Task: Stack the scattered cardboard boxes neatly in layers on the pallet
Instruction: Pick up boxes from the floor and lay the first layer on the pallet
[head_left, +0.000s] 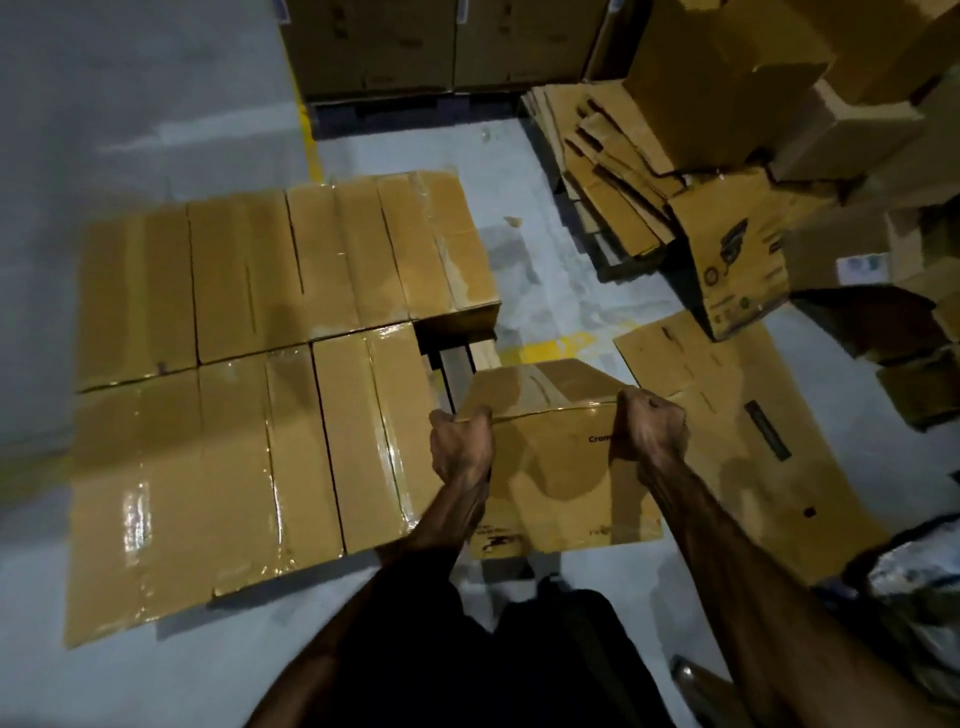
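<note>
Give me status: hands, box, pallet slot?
Left hand and right hand both grip the carried box at its top corners. Open gap in the box layer just ahead. Nothing blocking it.

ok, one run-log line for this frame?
left hand: grips taped brown cardboard box | right hand: grips same box | box: beside open pallet gap | first layer: nearly full
</note>
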